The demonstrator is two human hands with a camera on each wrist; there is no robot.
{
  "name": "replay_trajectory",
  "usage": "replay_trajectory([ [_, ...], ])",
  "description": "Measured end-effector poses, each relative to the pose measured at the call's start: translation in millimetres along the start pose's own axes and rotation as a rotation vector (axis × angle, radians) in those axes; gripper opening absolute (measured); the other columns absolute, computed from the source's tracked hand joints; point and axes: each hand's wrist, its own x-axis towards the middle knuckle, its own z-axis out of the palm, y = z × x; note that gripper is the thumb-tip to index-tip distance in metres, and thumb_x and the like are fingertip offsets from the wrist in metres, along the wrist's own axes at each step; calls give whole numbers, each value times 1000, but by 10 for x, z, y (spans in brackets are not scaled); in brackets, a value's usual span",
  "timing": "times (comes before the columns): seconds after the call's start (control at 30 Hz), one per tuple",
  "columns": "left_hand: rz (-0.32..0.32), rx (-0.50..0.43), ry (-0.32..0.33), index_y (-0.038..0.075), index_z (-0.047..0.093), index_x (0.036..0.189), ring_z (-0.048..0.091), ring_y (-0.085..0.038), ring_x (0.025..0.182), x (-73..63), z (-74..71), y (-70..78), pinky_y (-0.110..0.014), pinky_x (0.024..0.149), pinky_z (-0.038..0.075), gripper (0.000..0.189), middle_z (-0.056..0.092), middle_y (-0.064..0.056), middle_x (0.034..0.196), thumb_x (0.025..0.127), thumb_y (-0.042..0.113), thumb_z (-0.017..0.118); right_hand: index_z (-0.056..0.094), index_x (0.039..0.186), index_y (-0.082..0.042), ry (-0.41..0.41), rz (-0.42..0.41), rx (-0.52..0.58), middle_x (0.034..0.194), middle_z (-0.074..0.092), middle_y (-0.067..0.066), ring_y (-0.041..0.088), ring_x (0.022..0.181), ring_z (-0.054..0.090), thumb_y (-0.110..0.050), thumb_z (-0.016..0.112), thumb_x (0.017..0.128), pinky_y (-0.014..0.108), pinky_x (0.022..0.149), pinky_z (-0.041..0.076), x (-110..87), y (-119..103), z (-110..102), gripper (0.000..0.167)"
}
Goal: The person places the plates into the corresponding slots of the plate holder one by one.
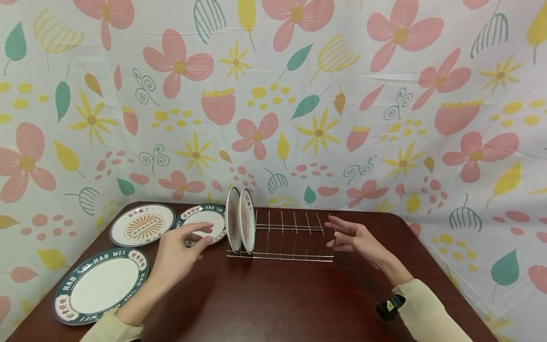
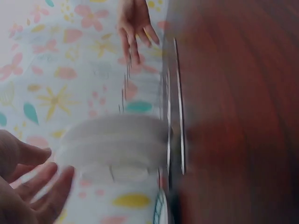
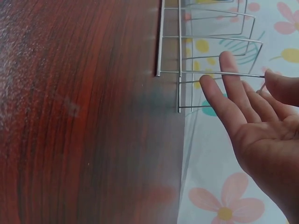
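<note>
A wire dish rack (image 1: 290,258) stands on the table with two patterned plates (image 1: 247,221) upright in its left end. My left hand (image 1: 177,247) is in the air left of these plates, thumb and fingers apart, holding nothing. In the left wrist view the plates (image 2: 117,144) look blurred, just beyond the fingertips (image 2: 65,175). At the rack's right end, my right hand (image 1: 359,240) lightly pinches the end wire. The right wrist view shows the thumb (image 3: 280,86) at the wire's top corner and long fingers (image 3: 226,105) across from it.
Three plates lie flat on the left: a green-rimmed plate (image 1: 104,287) in front, a sunburst plate (image 1: 143,224) behind it, and another green-rimmed plate (image 1: 209,219) partly behind my left hand. A flowered cloth (image 1: 273,104) hangs behind the dark red wooden table (image 1: 273,299).
</note>
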Motion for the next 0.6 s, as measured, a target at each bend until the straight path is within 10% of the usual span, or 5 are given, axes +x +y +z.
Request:
replay_trajectory([
  [0.17, 94, 221, 24, 10, 82, 113, 73, -13, 80, -165, -381, -313, -15, 77, 51, 31, 78, 0, 100, 85, -2, 85, 23, 167, -5, 2, 7, 7, 168, 26, 25, 39, 112, 69, -9, 53, 111, 44, 99, 57, 12, -14, 8, 64],
  [0.37, 115, 392, 49, 9, 81, 112, 71, -13, 90, -287, -1011, -811, -13, 68, 53, 36, 77, -7, 108, 79, -3, 89, 23, 167, -5, 5, 5, -4, 169, 25, 25, 35, 108, 71, -10, 54, 111, 43, 99, 57, 19, -18, -6, 65],
  [0.6, 63, 573, -65, 0, 77, 113, 62, -54, 107, -452, -1680, -1269, -62, 86, 48, 41, 69, -28, 115, 74, -11, 84, 21, 167, -4, 5, 16, -3, 169, 25, 24, 34, 108, 70, -10, 53, 111, 44, 99, 57, 17, -16, 0, 64],
])
